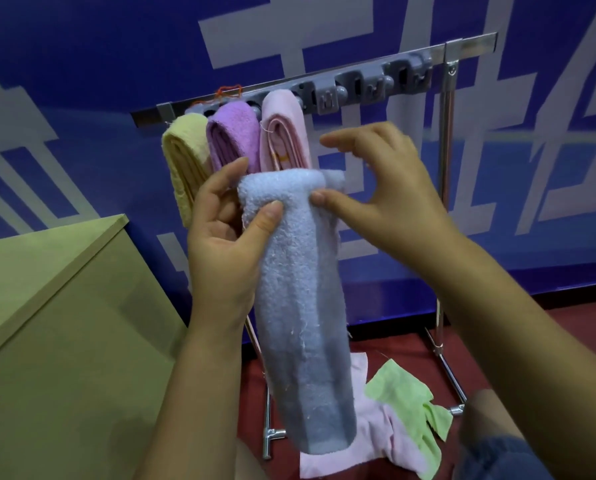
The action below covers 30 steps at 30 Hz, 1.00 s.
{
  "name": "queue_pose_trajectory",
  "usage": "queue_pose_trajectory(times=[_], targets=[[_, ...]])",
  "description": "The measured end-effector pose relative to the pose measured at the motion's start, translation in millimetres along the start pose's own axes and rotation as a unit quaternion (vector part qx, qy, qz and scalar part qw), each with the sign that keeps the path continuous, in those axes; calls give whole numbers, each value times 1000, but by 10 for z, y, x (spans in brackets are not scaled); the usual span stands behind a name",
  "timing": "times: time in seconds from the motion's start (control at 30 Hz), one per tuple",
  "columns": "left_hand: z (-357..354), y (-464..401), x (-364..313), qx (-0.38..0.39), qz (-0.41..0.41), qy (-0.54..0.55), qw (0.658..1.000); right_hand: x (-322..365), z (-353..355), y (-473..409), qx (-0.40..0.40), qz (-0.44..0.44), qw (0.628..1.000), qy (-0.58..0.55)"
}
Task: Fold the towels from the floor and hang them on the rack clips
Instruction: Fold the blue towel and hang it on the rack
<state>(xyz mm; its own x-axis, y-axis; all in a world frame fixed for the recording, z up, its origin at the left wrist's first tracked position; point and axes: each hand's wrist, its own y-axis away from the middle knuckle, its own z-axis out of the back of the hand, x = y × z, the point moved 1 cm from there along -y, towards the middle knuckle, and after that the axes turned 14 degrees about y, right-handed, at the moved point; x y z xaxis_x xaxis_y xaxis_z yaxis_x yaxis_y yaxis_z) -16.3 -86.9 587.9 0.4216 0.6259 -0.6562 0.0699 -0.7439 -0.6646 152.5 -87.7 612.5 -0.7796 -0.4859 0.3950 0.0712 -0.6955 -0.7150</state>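
- The left hand [225, 237] gripped the folded blue towel [300, 306] near its top; it hung lengthwise.
- The right hand [376, 188] pinched its upper fold.
- The empty clip [326, 97] lay above, nearer the right hand.

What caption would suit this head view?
Both hands, left and right, hold a folded blue towel below the rack clips.

Light blue towel [300, 306] between the fingers. Beyond the fingertips: yellow towel [185, 161], purple towel [232, 136], pink towel [282, 129], grey clips [369, 86], blue wall banner [82, 64] with pale lettering. Below: green cloth [407, 400], pink cloth [376, 448], dark red floor [566, 334], tan box [47, 323].
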Motion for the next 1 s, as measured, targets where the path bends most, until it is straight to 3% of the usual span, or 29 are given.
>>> queue_pose_trajectory(times=[0.13, 0.23, 0.33, 0.57, 0.67, 0.73, 0.83, 0.9, 1.0], targets=[[15, -98, -64, 20, 41, 10, 999, 97, 156, -130, 210, 51, 970, -111], [48, -188, -115, 24, 64, 37, 997, 182, 177, -247, 203, 108, 973, -23], [69, -259, -161, 30, 74, 58, 995, 249, 201, -365, 192, 124, 973, -15], [90, -496, -129, 65, 137, 66, 986, 331, 259, -514, 369, 54, 923, -98], [38, -623, -11, 44, 155, 42, 986, 309, 276, -563, 360, -2, 922, -143], [-20, -681, 71, 13, 133, -41, 990, 246, 287, -605, 334, -63, 921, -188], [-112, -557, 77, -66, 39, -176, 981, 132, 288, -647, 291, -158, 906, -265], [-235, -245, 55, -98, -26, -193, 976, 66, 291, -648, 258, -217, 887, -315], [-433, 176, 226, -58, -15, -216, 975, 33, 311, -620, 217, -263, 851, -399]])
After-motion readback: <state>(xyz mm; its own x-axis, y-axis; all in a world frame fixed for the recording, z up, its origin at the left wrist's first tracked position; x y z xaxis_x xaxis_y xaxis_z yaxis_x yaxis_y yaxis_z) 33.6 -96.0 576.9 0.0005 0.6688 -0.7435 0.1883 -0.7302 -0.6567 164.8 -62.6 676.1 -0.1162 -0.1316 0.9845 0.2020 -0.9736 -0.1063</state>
